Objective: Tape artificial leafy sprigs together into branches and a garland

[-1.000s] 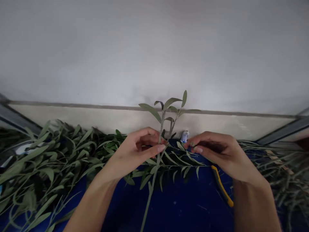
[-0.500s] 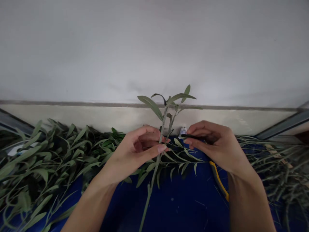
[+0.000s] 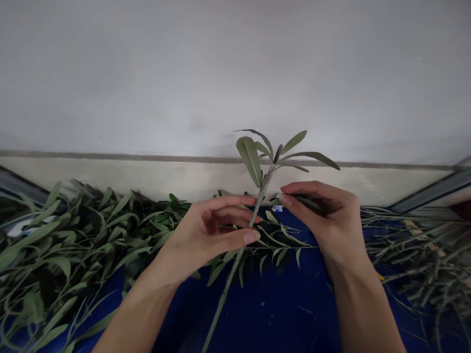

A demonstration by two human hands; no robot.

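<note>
My left hand (image 3: 217, 225) pinches the grey-green stem of an olive branch (image 3: 228, 282) between thumb and fingers. The stem leans up to the right, with several leaves fanned out at its tip. To the right of it, my right hand (image 3: 324, 211) is closed on a narrow olive leaf (image 3: 308, 202), whose near end points at the stem. Whether that leaf end touches the stem I cannot tell. Behind the stem, a leafy sprig (image 3: 279, 243) lies on the blue surface (image 3: 272, 309).
A heap of leafy branches (image 3: 91, 235) covers the left side. Bare stems (image 3: 423, 250) are piled at the right. A pale wall (image 3: 235, 88) rises behind. Something yellow (image 3: 380, 276) peeks out beside my right forearm, and a small blue-white object (image 3: 277, 208) lies behind.
The branch has turned in my left hand, its tip now leaning farther right. My right hand has shifted slightly, and the yellow-edged item is now mostly hidden by the right forearm.
</note>
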